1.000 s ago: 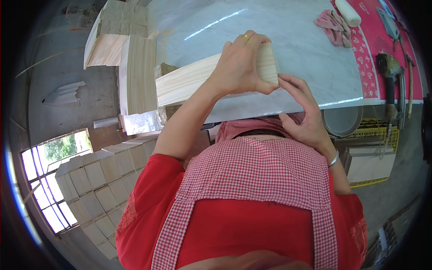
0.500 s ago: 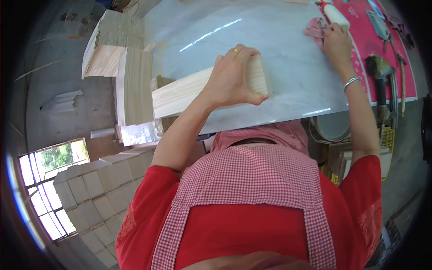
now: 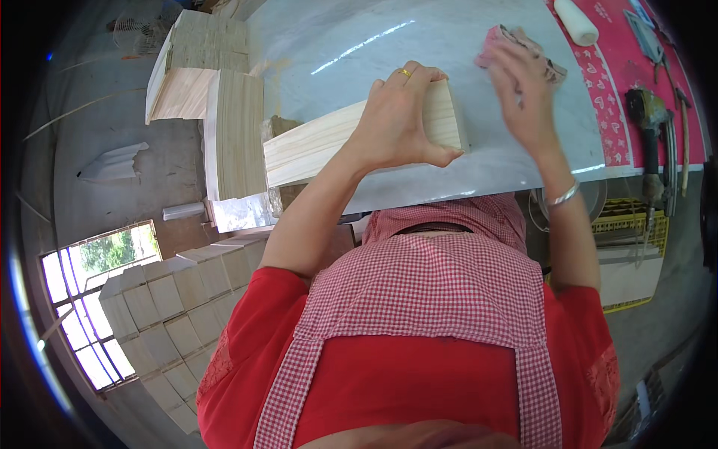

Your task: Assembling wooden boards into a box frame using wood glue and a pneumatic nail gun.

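My left hand (image 3: 396, 120) is clamped over the right end of a long pale wooden block (image 3: 321, 146), its thumb at the near edge and fingers at the far edge. The block lies tilted on a grey, glossy tabletop (image 3: 359, 75), its left end beside the stacked boards. Farther right, my right hand (image 3: 527, 105) has its fingers on a crumpled pink cloth (image 3: 497, 41) with darker patches. These fingers are slightly smeared by motion, and part of the cloth is hidden under them. A white bottle (image 3: 576, 22) lies to the right of the cloth.
Stacks of thin wooden boards (image 3: 235, 135) stand at the table's left side. On the right, a red patterned cover (image 3: 609, 90) bears a nail gun (image 3: 647, 127) and a hammer (image 3: 683, 127). A yellow crate (image 3: 636, 224) sits below right; piled wooden blocks (image 3: 172, 299) lie lower left.
My right hand has moved left, away from the white bottle, and the pink cloth has shifted left with it. My left hand keeps its grip on the block. The whole view has shifted slightly.
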Motion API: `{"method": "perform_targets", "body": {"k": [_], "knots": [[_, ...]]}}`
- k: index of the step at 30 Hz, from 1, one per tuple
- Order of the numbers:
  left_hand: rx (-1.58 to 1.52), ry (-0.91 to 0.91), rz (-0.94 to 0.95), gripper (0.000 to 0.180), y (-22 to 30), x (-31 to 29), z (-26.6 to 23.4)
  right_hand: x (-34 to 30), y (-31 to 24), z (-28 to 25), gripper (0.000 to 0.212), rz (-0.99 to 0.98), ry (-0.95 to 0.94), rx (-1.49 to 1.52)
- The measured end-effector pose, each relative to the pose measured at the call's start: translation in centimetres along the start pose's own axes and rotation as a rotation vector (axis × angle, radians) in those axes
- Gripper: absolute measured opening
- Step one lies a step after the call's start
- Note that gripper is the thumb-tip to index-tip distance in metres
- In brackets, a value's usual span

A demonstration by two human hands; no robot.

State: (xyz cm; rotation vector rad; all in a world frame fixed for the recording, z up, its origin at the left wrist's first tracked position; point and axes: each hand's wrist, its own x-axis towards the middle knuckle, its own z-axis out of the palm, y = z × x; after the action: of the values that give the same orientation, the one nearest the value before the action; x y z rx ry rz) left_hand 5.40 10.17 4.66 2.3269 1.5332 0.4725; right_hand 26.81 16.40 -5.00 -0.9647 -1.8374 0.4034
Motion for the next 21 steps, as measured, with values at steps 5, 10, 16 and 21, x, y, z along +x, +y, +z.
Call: {"method": "perform_targets", "body": {"k": [5, 10, 16, 21], "knots": [[-0.007, -0.02, 0.003, 0.085, -0.1, 0.0, -0.1, -4.7, -9.1, 0.5, 0.044, 0.181, -0.121, 0.451], [0.001, 0.026, 0.02, 0.084, -0.1, 0.0, 0.2, -6.7, -11.4, -2.4, 0.048, 0.282, -0.23, 0.552], [-0.01, 0.023, 0.012, 0.084, -0.1, -0.3, 0.1, -7.7, -11.0, -3.8, 0.032, 0.285, -0.252, 0.509], [0.002, -0.003, -0.022, 0.085, 0.0, -0.2, 0.1, -6.3, -4.0, -9.6, 0.012, 0.235, -0.105, 0.02]]}}
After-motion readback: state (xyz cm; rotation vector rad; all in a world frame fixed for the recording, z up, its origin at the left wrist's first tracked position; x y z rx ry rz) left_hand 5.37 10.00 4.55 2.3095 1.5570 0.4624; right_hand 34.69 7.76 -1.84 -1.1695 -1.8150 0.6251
